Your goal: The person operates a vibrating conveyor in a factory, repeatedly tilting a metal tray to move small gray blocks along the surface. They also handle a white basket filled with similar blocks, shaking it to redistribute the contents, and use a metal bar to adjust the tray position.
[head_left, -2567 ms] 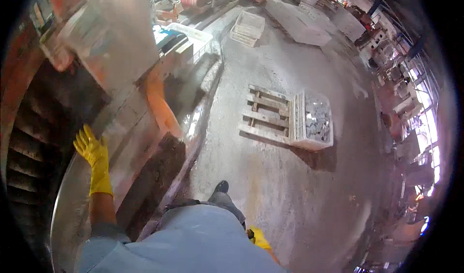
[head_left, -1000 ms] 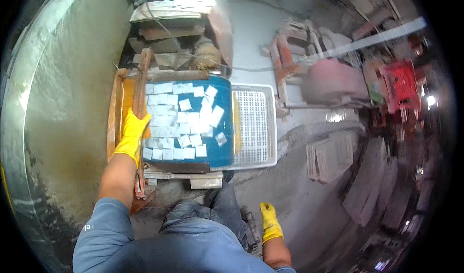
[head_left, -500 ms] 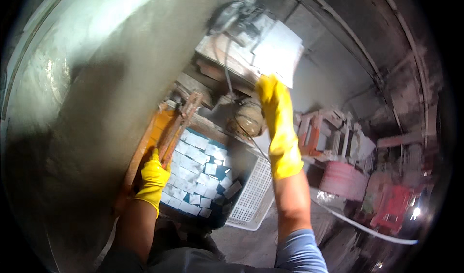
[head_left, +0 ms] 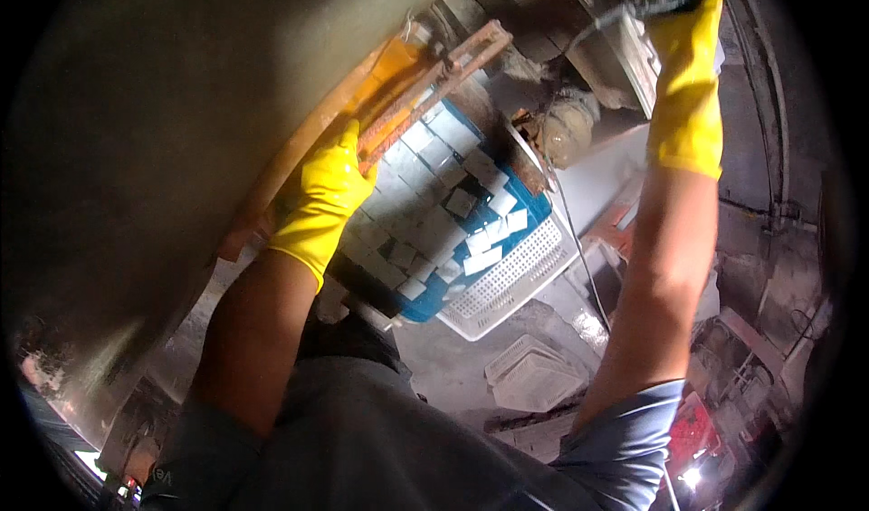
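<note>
My left hand (head_left: 326, 199), in a yellow rubber glove, is closed around the near end of a rusty metal bar frame (head_left: 434, 85). The bar slants away to the right, beside an orange panel (head_left: 385, 72). Below and right of it lies a blue tray (head_left: 534, 205) with several white and grey rectangular tiles (head_left: 442, 160), wet-looking and partly in shadow. At the upper right my right hand (head_left: 679, 76), also gloved in yellow, has its fingers wrapped around a dark corded power tool (head_left: 665, 2). The picture's edge cuts off part of that tool.
A white perforated plastic basket (head_left: 502, 280) sits under the tray's right side. A cable (head_left: 579, 253) runs down past a round, dusty pot-like object (head_left: 566, 131). Pale stacked trays (head_left: 534, 373) rest on the floor. A large curved wall (head_left: 181, 104) rises at the left.
My right hand has reached farther up and right and taken hold of the dark tool. My left hand stays on the bar. The whole view has turned and shifted.
</note>
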